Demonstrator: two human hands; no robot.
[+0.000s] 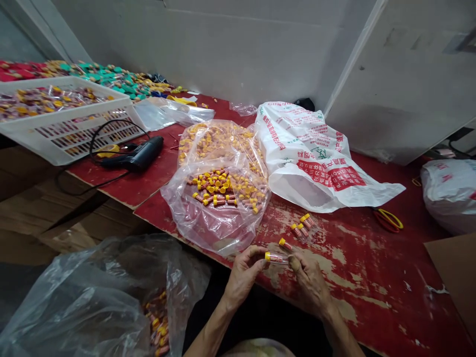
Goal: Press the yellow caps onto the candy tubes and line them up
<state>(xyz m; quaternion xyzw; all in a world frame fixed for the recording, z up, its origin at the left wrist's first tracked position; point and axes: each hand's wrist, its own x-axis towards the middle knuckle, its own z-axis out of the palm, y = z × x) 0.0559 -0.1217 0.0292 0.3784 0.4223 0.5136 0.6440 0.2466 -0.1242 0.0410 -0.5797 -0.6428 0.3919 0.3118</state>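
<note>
My left hand and my right hand are closed together on one small clear tube with a yellow cap, held level just over the front edge of the worn red table. The left fingers pinch the capped end, the right fingers grip the other end. Several more yellow-capped tubes lie loose on the table just beyond my hands. Farther back, an open clear bag holds a heap of the same tubes.
A white printed bag lies behind at right. A black heat gun with cord and a white slotted crate sit at left. Red-and-yellow scissors lie at right. A clear bag with some tubes hangs below.
</note>
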